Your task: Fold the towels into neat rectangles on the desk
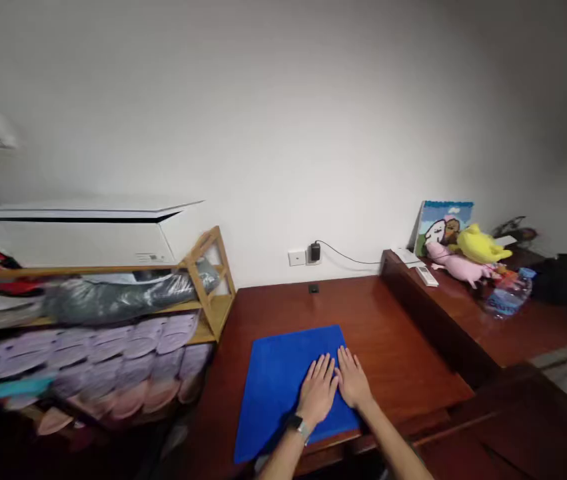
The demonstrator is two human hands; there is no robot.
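A flat blue sheet point(276, 373), which looks like cloth or a mat, lies on the reddish-brown wooden desk point(388, 333). My left hand point(317, 390) rests palm down on its right part, fingers stretched out, with a watch point(297, 425) on the wrist. Close beside it, my right hand point(353, 381) lies flat across the sheet's right edge, its fingers straight and pointing away from me. The thumbs meet or nearly meet. Neither hand holds anything. Part of the sheet is hidden under the hands and forearms.
At left stands a wooden rack point(216, 280) with purple slippers point(143, 337), a grey plastic-wrapped bundle point(123, 297) and a white box point(83, 237). A charger point(315, 251) sits in the wall socket. The raised right surface bears plush toys point(480, 245), a plastic bottle point(510, 293) and a remote point(427, 276).
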